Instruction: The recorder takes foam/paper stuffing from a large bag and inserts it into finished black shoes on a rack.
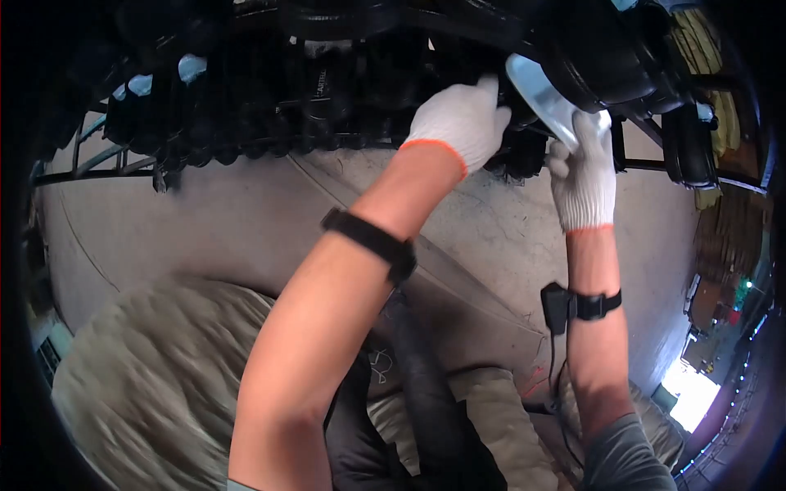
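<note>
My left hand (460, 124), in a white knit glove with an orange cuff, reaches up among black, rounded, glossy items hanging in a rack (327, 98). Its forefinger and thumb show apart, with nothing visible between them; the other fingers are hidden. My right hand (585, 176), gloved the same way, is closed around the lower end of a smooth, shiny, pale blue-white curved piece (540, 94). That piece slants up and left, beside a large black rounded item (606, 65). The exact kind of these things is unclear in the dim light.
Dark metal rack bars (123, 170) run across at the left. A large olive-brown cloth sack (164, 376) bulges at the lower left, and paler sacks (495, 417) lie near my legs. Brown stacked material (725, 237) stands at the right. A thin cable hangs along my right arm.
</note>
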The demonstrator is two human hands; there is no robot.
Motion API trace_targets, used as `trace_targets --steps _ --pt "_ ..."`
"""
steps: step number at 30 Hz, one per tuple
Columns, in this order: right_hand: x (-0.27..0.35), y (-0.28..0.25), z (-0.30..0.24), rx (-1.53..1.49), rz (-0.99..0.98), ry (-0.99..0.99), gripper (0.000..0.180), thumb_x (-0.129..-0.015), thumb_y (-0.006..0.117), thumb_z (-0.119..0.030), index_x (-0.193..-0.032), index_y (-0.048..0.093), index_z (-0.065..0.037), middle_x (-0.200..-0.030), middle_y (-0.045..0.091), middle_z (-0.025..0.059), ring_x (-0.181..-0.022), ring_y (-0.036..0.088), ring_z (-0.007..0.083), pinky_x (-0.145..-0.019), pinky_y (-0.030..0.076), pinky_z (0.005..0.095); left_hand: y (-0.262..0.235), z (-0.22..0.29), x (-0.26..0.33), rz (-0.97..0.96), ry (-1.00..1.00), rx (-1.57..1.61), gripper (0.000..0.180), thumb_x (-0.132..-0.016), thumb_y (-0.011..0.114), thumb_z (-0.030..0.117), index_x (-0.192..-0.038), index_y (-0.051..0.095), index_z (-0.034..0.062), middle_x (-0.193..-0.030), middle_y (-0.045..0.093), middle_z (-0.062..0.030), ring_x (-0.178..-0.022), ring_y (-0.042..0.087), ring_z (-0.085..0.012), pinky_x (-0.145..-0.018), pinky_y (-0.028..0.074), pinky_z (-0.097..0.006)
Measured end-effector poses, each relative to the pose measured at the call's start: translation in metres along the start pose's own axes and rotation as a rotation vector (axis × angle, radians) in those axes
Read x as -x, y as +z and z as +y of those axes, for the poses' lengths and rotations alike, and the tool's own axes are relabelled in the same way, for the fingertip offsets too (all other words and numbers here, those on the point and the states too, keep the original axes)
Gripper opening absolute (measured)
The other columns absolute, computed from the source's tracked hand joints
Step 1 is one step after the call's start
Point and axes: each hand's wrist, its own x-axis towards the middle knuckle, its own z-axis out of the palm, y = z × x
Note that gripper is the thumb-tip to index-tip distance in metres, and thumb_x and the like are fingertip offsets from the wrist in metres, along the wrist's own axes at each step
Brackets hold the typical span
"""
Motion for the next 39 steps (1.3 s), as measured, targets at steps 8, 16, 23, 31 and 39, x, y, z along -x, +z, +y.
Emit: trace_targets --steps 8,16,23,31,39 --pt "-0.063 0.072 0.010 1.360 -0.687 -0.927 0.043 -0.100 0.063 -0.006 -0.143 0.069 -0.006 -0.128 0.076 0.0200 -0.120 0.071 0.0414 -0.106 0.056 0.0435 0.029 -0.023 0.010 0.182 0.005 -0.179 0.025 -0.108 0.062 0.025 -0.116 0.065 0.0017 -0.096 0.077 -0.0220 -0.091 0.075 -0.0454 -0.079 0.061 -0.057" --pt "-0.140 0.061 0.024 1.683 -0.531 -1.053 0.040 -0.106 0.064 -0.020 -0.144 0.070 -0.010 -0.144 0.071 0.0200 -0.136 0.064 0.0406 -0.116 0.051 0.0458 0.036 0.003 0.014 0.160 0.007 -0.160 0.012 -0.099 0.062 0.010 -0.109 0.068 0.0058 -0.096 0.078 -0.0183 -0.092 0.080 -0.0367 -0.077 0.065 -0.049" --pt "-0.131 0.049 0.055 1.760 -0.335 -1.204 0.033 -0.106 0.069 -0.027 -0.130 0.077 -0.005 -0.129 0.077 0.0211 -0.119 0.073 0.0388 -0.102 0.058 0.0449 0.003 -0.011 0.048 0.369 0.023 -0.233 0.040 -0.086 0.083 0.027 -0.116 0.066 0.0066 -0.109 0.068 -0.0125 -0.100 0.072 -0.0335 -0.079 0.061 -0.045" --pt "-0.072 0.218 0.057 1.221 -0.804 -1.033 0.046 -0.101 0.079 -0.033 -0.137 0.074 -0.004 -0.134 0.076 0.0209 -0.122 0.072 0.0389 -0.109 0.053 0.0461 -0.052 -0.096 0.062 0.527 -0.024 -0.486 0.014 -0.088 0.068 0.012 -0.101 0.072 0.0076 -0.107 0.069 -0.0109 -0.115 0.061 -0.0333 -0.089 0.053 -0.044" --pt "-0.061 0.261 0.111 1.175 -0.659 -1.232 0.036 -0.109 0.064 -0.016 -0.140 0.074 -0.001 -0.145 0.073 0.0160 -0.136 0.068 0.0283 -0.118 0.050 0.0378 -0.091 -0.077 0.122 0.583 -0.214 -0.308 0.030 -0.094 0.062 0.010 -0.122 0.071 0.0022 -0.123 0.071 -0.0200 -0.115 0.066 -0.0396 -0.095 0.057 -0.050"
